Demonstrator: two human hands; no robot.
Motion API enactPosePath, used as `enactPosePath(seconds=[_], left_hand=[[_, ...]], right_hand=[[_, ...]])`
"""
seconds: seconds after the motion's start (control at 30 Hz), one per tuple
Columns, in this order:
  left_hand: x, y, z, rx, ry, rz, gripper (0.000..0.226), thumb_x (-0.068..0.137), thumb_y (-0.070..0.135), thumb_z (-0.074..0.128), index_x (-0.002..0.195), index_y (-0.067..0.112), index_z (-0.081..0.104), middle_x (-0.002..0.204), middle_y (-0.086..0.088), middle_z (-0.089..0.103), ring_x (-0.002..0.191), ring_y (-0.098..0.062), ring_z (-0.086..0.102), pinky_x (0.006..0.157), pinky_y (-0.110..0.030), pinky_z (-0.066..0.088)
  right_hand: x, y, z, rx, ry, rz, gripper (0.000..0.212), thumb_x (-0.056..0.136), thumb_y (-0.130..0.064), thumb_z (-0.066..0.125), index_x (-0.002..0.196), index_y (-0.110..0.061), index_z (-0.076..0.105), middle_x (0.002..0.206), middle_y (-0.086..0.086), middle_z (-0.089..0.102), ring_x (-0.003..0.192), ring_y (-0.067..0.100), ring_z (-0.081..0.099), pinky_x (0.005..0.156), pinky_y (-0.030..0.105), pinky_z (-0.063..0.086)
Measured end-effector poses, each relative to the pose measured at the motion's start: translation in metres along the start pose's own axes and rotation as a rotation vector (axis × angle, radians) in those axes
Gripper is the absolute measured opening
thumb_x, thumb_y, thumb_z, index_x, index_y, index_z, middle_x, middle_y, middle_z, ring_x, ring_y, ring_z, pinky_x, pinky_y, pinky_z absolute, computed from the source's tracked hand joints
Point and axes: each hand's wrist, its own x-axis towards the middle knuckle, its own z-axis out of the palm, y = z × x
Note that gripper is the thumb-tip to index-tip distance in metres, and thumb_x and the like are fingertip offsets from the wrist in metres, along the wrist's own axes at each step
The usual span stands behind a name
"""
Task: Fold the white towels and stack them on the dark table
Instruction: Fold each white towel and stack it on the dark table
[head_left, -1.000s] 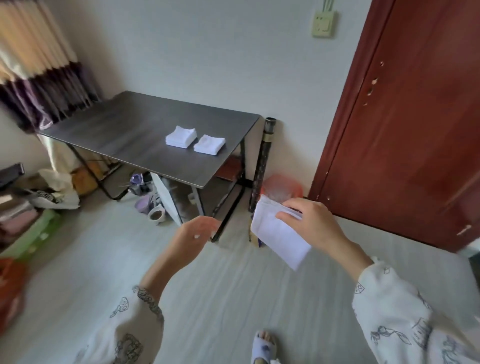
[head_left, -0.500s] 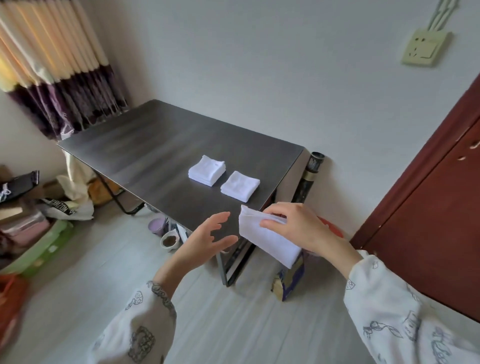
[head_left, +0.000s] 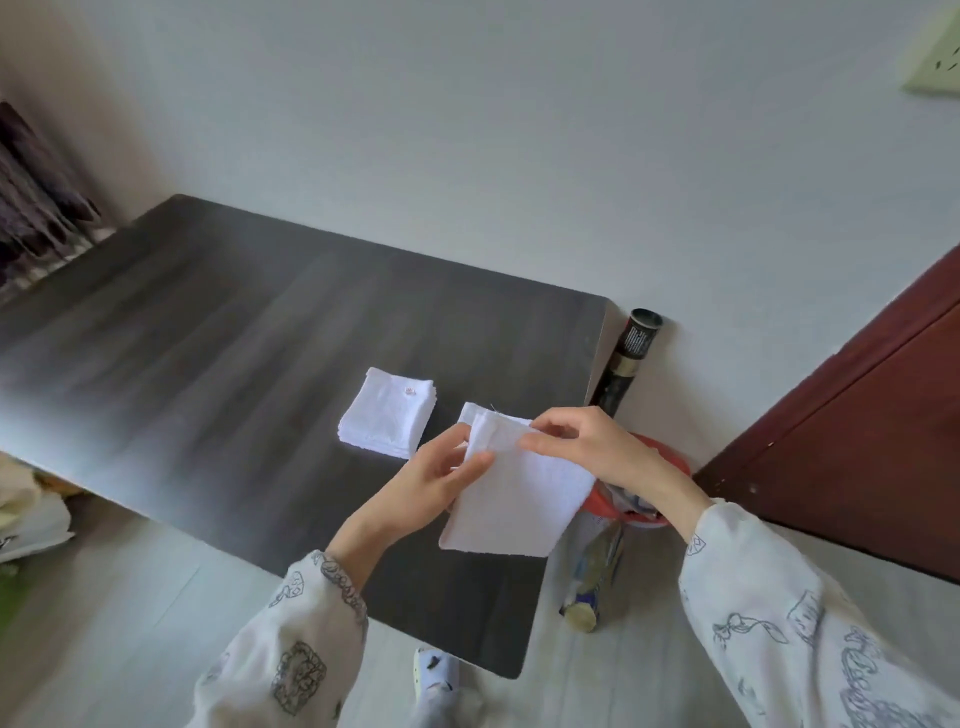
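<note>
Mid-fold, over desk (head_left: 218, 332) near right edge — white towel (head_left: 519, 499) held in air, half folded. Left hand (head_left: 431, 483) pinching left edge, right hand (head_left: 582, 447) pinching top. Folded stack (head_left: 387, 413) just beyond, second pile (head_left: 474, 413) mostly hidden. Next, likely — one more fold, then down onto pile, edges squared.

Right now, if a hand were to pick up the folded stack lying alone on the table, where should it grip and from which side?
Probably the folded stack is best pinched across its near-right layered edges, coming from the person's side over the dark table. The layers show there, so thumb under and fingers on top would clamp them all together.
</note>
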Motion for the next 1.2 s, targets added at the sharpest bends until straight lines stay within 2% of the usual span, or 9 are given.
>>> enactPosePath(seconds=[0.13,0.27,0.33,0.43,0.57,0.77,0.83,1.0,1.2], left_hand=[[0.04,-0.003,-0.04,-0.126,-0.112,-0.108,0.025,0.095,0.037,0.042,0.112,0.023,0.053,0.098,0.005,0.066,0.094,-0.008,0.065,0.071,-0.023,0.052],[0.08,-0.014,-0.063,-0.207,-0.178,-0.197,0.033,0.092,0.048,0.043,0.115,0.027,0.053,0.115,-0.005,0.062,0.108,-0.023,0.061,0.091,-0.046,0.051],[0.099,-0.023,-0.07,-0.214,-0.2,-0.227,0.034,0.092,0.048,0.043,0.117,0.027,0.052,0.119,-0.006,0.061,0.11,-0.025,0.059,0.096,-0.049,0.047],[0.122,-0.036,-0.076,-0.239,-0.19,-0.285,0.037,0.093,0.045,0.043,0.119,0.019,0.05,0.114,-0.004,0.063,0.106,-0.019,0.062,0.089,-0.041,0.052],[0.146,-0.054,-0.079,-0.18,-0.125,-0.358,0.025,0.095,0.034,0.045,0.112,0.016,0.052,0.099,0.002,0.063,0.087,-0.01,0.065,0.064,-0.027,0.056],[0.179,-0.074,-0.085,0.032,-0.141,-0.43,0.02,0.097,0.025,0.044,0.115,0.019,0.051,0.103,-0.004,0.065,0.092,-0.023,0.066,0.075,-0.037,0.058],[0.186,-0.082,-0.083,0.063,-0.135,-0.45,0.019,0.097,0.023,0.044,0.114,0.019,0.051,0.101,-0.004,0.065,0.091,-0.024,0.066,0.072,-0.035,0.058],[0.202,-0.103,-0.079,0.107,-0.074,-0.474,0.017,0.097,0.021,0.044,0.111,0.017,0.051,0.091,-0.002,0.064,0.078,-0.016,0.065,0.055,-0.023,0.056],[0.203,-0.122,-0.073,0.151,-0.064,-0.497,0.017,0.096,0.02,0.046,0.112,0.016,0.051,0.095,-0.009,0.063,0.082,-0.018,0.063,0.06,-0.028,0.056]], right_hand=[[0.039,0.017,0.007,0.632,-0.024,0.275,0.034,0.081,-0.044,0.061,0.094,-0.014,0.069,0.095,0.01,0.067,0.092,0.02,0.061,0.078,0.03,0.047],[0.058,0.04,0.019,0.998,-0.038,0.35,0.055,0.087,-0.055,0.048,0.126,-0.017,0.057,0.129,0.012,0.057,0.12,0.027,0.052,0.095,0.039,0.044],[0.066,0.046,0.025,1.063,-0.018,0.375,0.055,0.089,-0.058,0.042,0.128,-0.022,0.055,0.131,0.01,0.056,0.121,0.027,0.051,0.096,0.042,0.043],[0.079,0.053,0.029,1.033,0.102,0.479,0.044,0.09,-0.051,0.046,0.114,-0.019,0.064,0.111,0.008,0.068,0.103,0.024,0.064,0.085,0.041,0.05],[0.091,0.062,0.03,0.84,0.279,0.537,0.017,0.094,-0.026,0.053,0.101,-0.013,0.062,0.099,0.007,0.068,0.09,0.021,0.066,0.076,0.036,0.053],[0.122,0.072,0.031,0.487,0.442,0.586,0.011,0.096,-0.018,0.048,0.104,-0.013,0.054,0.094,-0.001,0.061,0.085,0.014,0.061,0.059,0.024,0.051],[0.131,0.078,0.033,0.422,0.427,0.598,0.013,0.097,-0.017,0.046,0.106,-0.012,0.053,0.093,0.0,0.06,0.087,0.017,0.061,0.062,0.027,0.053],[0.149,0.094,0.037,0.265,0.414,0.609,0.018,0.097,-0.02,0.042,0.107,-0.011,0.053,0.103,0.011,0.063,0.094,0.026,0.063,0.079,0.046,0.056],[0.151,0.116,0.047,0.215,0.396,0.652,0.018,0.096,-0.019,0.044,0.107,-0.009,0.053,0.107,0.013,0.062,0.097,0.027,0.062,0.082,0.048,0.054]])
